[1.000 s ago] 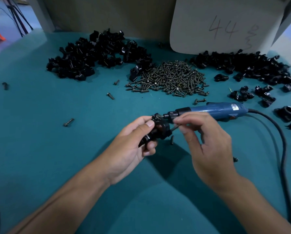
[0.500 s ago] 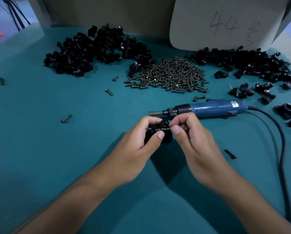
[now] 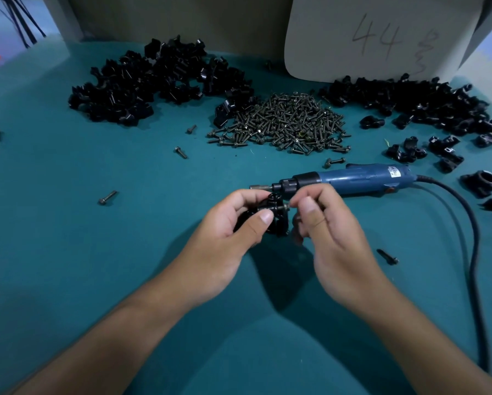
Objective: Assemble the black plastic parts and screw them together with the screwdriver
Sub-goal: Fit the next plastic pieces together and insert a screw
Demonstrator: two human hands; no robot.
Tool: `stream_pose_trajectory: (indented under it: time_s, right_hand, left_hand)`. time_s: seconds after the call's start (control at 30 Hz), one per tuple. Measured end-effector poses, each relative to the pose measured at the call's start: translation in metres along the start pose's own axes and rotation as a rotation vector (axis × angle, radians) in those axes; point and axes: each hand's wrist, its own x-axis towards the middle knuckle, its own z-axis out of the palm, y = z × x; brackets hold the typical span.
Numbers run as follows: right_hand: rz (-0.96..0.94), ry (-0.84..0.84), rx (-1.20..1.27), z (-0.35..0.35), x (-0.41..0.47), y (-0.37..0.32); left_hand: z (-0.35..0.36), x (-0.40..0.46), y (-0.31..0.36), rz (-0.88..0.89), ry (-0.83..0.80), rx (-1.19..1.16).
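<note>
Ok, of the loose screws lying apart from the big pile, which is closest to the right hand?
The stray screw on the mat just right of the right hand, before the cable. The other strays lie left of the hands or up by the screw pile.

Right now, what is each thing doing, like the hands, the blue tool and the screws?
left hand: gripping the black plastic part above the table.
right hand: pinching a screw at the part's side.
blue screwdriver: lying on the table, nobody holding it.
screw pile: heaped, untouched.
loose black parts: piled at the back.
</note>
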Motion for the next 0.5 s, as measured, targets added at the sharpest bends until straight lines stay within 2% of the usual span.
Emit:
stream_pose_trajectory:
  time_s: [0.07, 0.17, 0.3, 0.5]
  right_hand:
    - [0.169, 0.005, 0.272, -0.003, 0.0045, 0.0001]
    - [0.264, -0.044, 0.425, -0.0059, 0.0068, 0.0025]
    - [0.165, -0.178, 0.306, -0.0072, 0.0048, 0.0023]
    - [0.097, -0.16, 0.229, -0.004, 0.002, 0.0011]
  left_hand:
    - [-0.0014, -0.0003, 0.0007, -0.028, 0.004, -0.013]
    - [-0.0021, -0.0015, 0.0019, -0.058, 0.0, -0.012]
    - [-0.0027, -0.0002, 0.0032, -0.083, 0.025, -0.002]
    - [-0.0048, -0.0005, 0.0041, -0.127, 0.015, -0.04]
